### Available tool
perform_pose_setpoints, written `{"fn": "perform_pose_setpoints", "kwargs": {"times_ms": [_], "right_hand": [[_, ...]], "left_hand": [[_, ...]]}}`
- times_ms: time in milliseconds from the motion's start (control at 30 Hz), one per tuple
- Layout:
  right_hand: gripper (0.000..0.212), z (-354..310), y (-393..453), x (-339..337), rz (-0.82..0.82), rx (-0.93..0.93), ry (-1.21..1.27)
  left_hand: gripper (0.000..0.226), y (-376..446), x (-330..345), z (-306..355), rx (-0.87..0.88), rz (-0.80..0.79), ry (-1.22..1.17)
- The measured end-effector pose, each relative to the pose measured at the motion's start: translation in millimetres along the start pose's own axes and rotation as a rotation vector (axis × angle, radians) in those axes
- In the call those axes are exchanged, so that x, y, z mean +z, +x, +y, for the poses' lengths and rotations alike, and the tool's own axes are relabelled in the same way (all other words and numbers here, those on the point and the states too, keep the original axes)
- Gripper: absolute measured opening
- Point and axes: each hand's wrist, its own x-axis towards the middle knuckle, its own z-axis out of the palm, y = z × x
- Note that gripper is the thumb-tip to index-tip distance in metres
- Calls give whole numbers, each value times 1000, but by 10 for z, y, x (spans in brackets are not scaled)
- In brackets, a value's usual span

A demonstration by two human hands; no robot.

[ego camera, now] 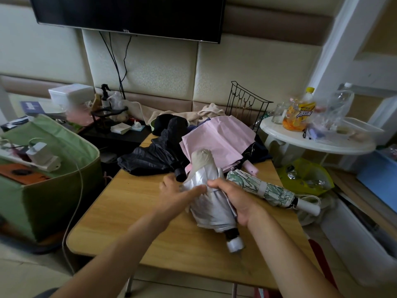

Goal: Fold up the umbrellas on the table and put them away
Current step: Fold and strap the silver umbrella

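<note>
Here, at frame centre, I see the wooden table (129, 211) carrying a pink umbrella (219, 136), a black umbrella (150, 155) and a strapped leaf-print umbrella (262, 188). My right hand (234, 198) grips the silver umbrella (210, 203); my left hand (178, 190) presses flat fingers on its canopy.

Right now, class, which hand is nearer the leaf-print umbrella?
Right. The right hand grips the silver umbrella just beside the leaf-print umbrella; the left hand is on the silver umbrella's far side.
</note>
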Motion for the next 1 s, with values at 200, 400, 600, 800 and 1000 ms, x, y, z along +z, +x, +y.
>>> {"fn": "perform_pose_setpoints", "kwargs": {"times_ms": [200,400,600,800,1000], "right_hand": [[50,-43,-43,-127,-101,102,-17],[42,-27,-9,-181,-9,25,-58],[43,9,31,-174,94,10,-73],[37,66,75,-116,174,11,-90],[30,117,93,-88,198,2,-132]], "left_hand": [[102,68,-271,79,-60,-405,-108],[66,110,-435,43,-174,-536,53],[68,205,-572,-48,-148,-418,365],[68,292,-617,-133,-114,-206,788],[14,290,-525,-124,257,282,697]]}}
